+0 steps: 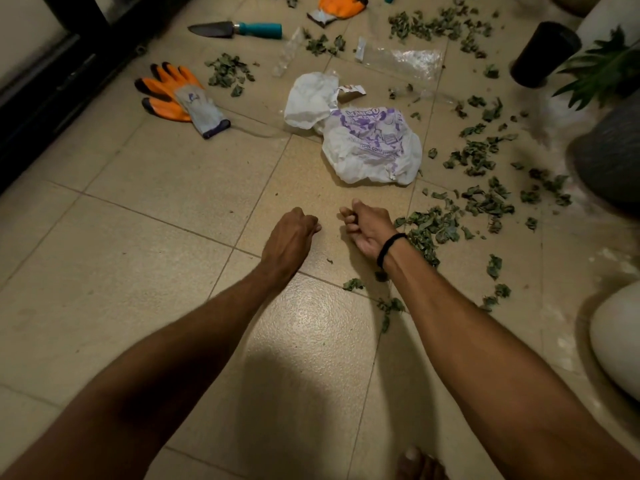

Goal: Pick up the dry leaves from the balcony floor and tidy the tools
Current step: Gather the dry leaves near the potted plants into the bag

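A person is looking down at a beige tiled floor (138, 237); both bare arms are reaching forward side by side, the hands near each other but apart, low over the tiles.

The left hand (291, 233) is showing its back, with its digits curled under into a loose fist; nothing is showing in its grip. The right hand (365, 225) is lying turned on its side and wearing a black wristband (391, 249); its fingers (348, 220) are curling in toward the palm, and nothing is showing between them.

Dry green leaves (429, 226) are lying in a scatter just right of the right hand; more are spreading up the right side of the floor and across the top; a few scraps are lying under the right forearm.

A crumpled white bag (370, 147) with purple print is lying beyond the hands, near the middle. An orange glove (180, 95) with a grey cuff is lying flat to the left of the bag, its fingertips pointing up and left. A trowel (239, 29) with a teal handle is lying beyond the glove, its blade pointing left. A second glove (341, 6), also orange, is lying at the top edge, partly cut off. A clear wrapper (401, 58) is lying flat beyond the bag.

A black pot (543, 53) is standing at the upper right, beside a green plant (602, 67); a grey pot (609, 150) and a white pot (620, 341) are sitting along the right edge.
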Motion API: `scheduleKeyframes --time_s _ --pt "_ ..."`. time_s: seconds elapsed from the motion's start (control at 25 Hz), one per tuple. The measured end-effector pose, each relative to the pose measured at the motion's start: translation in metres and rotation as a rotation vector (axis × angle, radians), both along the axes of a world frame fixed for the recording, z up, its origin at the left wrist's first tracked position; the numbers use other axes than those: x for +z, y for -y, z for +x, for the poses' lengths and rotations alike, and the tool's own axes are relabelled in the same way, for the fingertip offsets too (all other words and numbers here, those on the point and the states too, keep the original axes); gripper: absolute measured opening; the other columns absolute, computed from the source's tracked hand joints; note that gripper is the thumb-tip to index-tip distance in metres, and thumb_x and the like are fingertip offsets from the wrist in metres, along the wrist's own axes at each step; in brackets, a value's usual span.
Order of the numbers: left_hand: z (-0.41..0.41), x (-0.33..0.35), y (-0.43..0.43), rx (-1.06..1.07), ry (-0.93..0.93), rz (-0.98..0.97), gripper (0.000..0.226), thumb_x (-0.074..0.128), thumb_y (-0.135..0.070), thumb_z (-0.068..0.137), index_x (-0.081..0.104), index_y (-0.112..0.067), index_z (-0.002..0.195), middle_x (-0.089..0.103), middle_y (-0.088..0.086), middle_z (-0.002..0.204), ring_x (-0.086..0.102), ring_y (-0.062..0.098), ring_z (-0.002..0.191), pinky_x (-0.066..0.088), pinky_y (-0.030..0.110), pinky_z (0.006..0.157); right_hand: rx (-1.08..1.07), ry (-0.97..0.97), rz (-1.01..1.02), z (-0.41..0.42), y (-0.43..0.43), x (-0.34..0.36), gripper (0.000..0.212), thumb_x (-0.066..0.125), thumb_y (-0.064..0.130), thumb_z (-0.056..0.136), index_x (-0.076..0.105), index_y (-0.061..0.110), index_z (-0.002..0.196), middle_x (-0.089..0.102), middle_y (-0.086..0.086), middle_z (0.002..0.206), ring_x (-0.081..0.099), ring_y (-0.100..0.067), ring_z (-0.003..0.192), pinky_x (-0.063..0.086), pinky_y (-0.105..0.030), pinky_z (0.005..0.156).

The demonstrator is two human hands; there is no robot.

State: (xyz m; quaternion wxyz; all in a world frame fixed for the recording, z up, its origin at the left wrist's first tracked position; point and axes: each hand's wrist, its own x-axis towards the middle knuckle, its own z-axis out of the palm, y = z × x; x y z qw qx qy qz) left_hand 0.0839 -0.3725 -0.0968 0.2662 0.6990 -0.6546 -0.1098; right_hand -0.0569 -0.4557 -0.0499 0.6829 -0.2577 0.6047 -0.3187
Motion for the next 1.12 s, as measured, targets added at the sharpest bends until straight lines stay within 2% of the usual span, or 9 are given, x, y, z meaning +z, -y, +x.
scheduleKeyframes --time_s 0.2,0.4,0.6,0.72,0.8,0.88,0.96,1.04,1.12 --pt "-0.007 0.001 0.017 0.147 -0.032 0.081 0.011 0.051 -0.007 0.097 0.062 -0.009 0.096 0.058 0.012 0.093 0.053 0.025 0.082 0.044 0.035 0.069 -0.142 0.251 0.147 -0.01 0.0 -0.001 0.014 0.038 0.001 0.101 0.052 0.004 0.105 0.047 -0.004 0.071 0.04 -0.005 0.05 0.029 -0.015 0.035" --pt "0.003 0.032 0.028 0.497 -0.391 0.126 0.026 0.038 -0.014 0.098 0.056 -0.012 0.079 0.05 0.004 0.073 0.046 0.019 0.068 0.035 0.032 0.065 -0.148 0.252 0.148 -0.014 -0.006 0.008 0.039 0.042 0.047 0.101 0.044 0.018 0.075 0.03 0.007 0.051 0.029 -0.004 0.036 0.02 -0.017 0.029" --pt "0.007 0.048 0.018 0.445 -0.907 0.18 0.038 0.037 -0.034 0.103 0.042 -0.022 0.067 0.041 -0.002 0.057 0.036 0.012 0.049 0.032 0.027 0.051 -0.126 -0.084 0.02 -0.05 -0.005 0.022 0.044 0.047 0.051 0.098 0.045 0.017 0.07 0.032 0.006 0.051 0.027 -0.006 0.035 0.02 -0.016 0.034" --pt "-0.018 0.054 0.004 0.422 -1.293 0.429 0.035 0.037 -0.033 0.107 0.046 -0.019 0.077 0.044 -0.003 0.057 0.032 0.009 0.042 0.023 0.02 0.045 0.006 -0.404 -0.134 -0.082 -0.011 0.026 0.043 0.051 0.044 0.099 0.06 0.011 0.073 0.05 0.002 0.053 0.037 -0.008 0.036 0.029 -0.018 0.038" --pt "-0.033 0.055 -0.002 0.388 -1.384 0.606 0.026 0.037 -0.022 0.106 0.052 -0.016 0.086 0.046 -0.004 0.058 0.03 0.009 0.044 0.02 0.022 0.046 0.121 -0.574 -0.216 -0.101 -0.018 0.022 0.043 0.052 0.04 0.1 0.066 0.009 0.072 0.062 -0.001 0.062 0.05 -0.011 0.045 0.041 -0.023 0.046" --pt "-0.043 0.049 -0.007 0.312 -1.214 0.599 0.023 0.038 -0.01 0.101 0.061 -0.008 0.104 0.054 0.0 0.07 0.043 0.012 0.053 0.029 0.025 0.05 0.285 -0.87 -0.346 -0.112 -0.029 0.013 0.047 0.051 0.041 0.1 0.07 0.005 0.076 0.068 -0.008 0.073 0.063 -0.022 0.065 0.047 -0.03 0.06" --pt "-0.051 0.041 -0.018 0.168 -0.758 0.412 0.023 0.042 -0.01 0.101 0.065 -0.007 0.106 0.063 0.002 0.089 0.058 0.017 0.077 0.045 0.029 0.067 0.409 -1.052 -0.423 -0.11 -0.048 0.007 0.047 0.047 0.044 0.101 0.066 0.003 0.089 0.067 -0.013 0.085 0.063 -0.029 0.082 0.04 -0.029 0.064" --pt "-0.063 0.036 -0.037 -0.026 -0.399 0.249 0.026 0.039 -0.019 0.105 0.061 -0.014 0.093 0.062 0.001 0.088 0.058 0.018 0.084 0.047 0.033 0.078 0.481 -1.073 -0.439 -0.102 -0.07 0.002 0.045 0.043 0.048 0.1 0.056 0.005 0.102 0.064 -0.015 0.094 0.06 -0.03 0.087 0.04 -0.031 0.067" --pt "-0.075 0.031 -0.056 -0.141 -0.198 0.187 0.032 0.033 -0.032 0.108 0.052 -0.018 0.086 0.054 0.002 0.081 0.05 0.018 0.076 0.046 0.038 0.073 0.565 -1.09 -0.438 -0.094 -0.086 -0.004 0.047 0.043 0.055 0.098 0.044 0.009 0.107 0.061 -0.013 0.093 0.059 -0.03 0.084 0.046 -0.036 0.069"
